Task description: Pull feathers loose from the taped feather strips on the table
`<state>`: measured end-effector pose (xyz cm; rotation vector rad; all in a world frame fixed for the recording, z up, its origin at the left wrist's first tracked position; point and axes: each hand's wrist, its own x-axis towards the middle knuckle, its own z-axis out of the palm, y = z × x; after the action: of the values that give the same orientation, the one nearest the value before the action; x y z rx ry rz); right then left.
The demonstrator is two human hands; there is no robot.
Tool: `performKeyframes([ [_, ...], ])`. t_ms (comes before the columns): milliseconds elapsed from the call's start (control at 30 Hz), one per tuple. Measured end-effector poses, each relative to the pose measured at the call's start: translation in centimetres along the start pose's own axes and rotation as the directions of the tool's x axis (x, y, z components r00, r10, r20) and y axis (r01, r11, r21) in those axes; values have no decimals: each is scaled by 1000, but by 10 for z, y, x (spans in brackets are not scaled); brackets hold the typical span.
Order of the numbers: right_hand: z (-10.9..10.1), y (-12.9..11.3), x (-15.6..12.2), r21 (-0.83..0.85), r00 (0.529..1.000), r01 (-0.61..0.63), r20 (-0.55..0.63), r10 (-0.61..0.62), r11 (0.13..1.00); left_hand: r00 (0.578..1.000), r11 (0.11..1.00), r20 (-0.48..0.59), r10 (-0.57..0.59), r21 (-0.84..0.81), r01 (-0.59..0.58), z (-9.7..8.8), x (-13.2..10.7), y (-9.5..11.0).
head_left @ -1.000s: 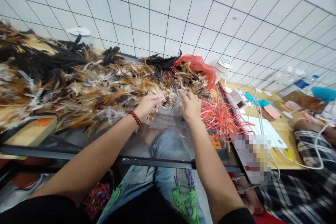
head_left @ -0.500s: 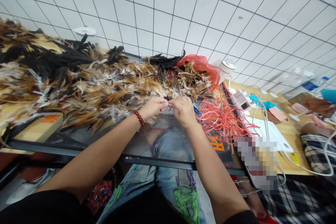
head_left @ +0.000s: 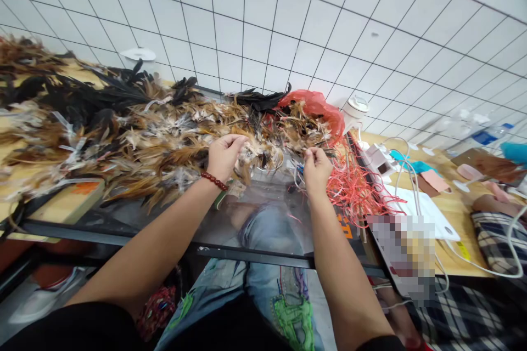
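A long heap of brown, tan and white feathers (head_left: pixel 173 140) spreads across the dark glossy tabletop (head_left: pixel 263 203). At its front edge is my left hand (head_left: pixel 225 160), a red beaded bracelet on the wrist. Thumb and fingers are pinched together against the feathers; what lies between them is hidden. My right hand (head_left: pixel 318 171) is raised further right, its fingers closed in a pinch. Anything in that pinch is too small to name. Beside it lies a tangle of red and pink cords (head_left: pixel 354 181). A small blue object shows just left of the right hand.
Black feathers (head_left: pixel 94 90) lie behind the brown ones. A red plastic bag (head_left: pixel 317 103) and a white lidded container (head_left: pixel 356 109) stand by the tiled wall. White cables and a white board (head_left: pixel 428 214) lie to the right, where another person's plaid clothing (head_left: pixel 494 236) shows.
My hands were together at the heap's front edge; now they are apart, the left moved left and up, the right moved right toward the red cords.
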<state>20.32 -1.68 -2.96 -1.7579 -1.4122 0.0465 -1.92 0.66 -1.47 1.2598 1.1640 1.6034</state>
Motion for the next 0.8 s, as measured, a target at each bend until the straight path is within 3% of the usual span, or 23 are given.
performKeyframes([
  [67,1,-6,-4,-85,997,75,35,-72,994,961,940,-15,277,210,-268,-1,-3,1],
  [133,1,-14,-9,-195,982,179,92,-164,964,864,799,128,487,335,-500,0,-11,1],
  [233,1,-26,-18,-281,928,367,181,-327,887,760,698,398,514,321,-640,6,-25,-2],
  [300,2,-32,-23,-291,882,467,216,-419,835,731,694,487,478,301,-654,11,-31,-6],
  [400,3,-39,-28,-283,826,561,252,-504,778,740,729,540,401,301,-615,16,-33,-11],
  [600,6,-40,-29,-258,781,622,265,-565,739,872,872,473,124,368,-323,15,-27,-9],
  [667,7,-38,-28,-252,775,630,262,-575,735,875,922,483,-12,345,-178,15,-25,-5],
  [733,8,-38,-30,-234,768,638,265,-583,734,853,944,504,-138,327,-41,14,-24,-1],
  [800,8,-40,-31,-194,763,640,280,-583,744,836,949,521,-172,316,-2,13,-23,2],
])
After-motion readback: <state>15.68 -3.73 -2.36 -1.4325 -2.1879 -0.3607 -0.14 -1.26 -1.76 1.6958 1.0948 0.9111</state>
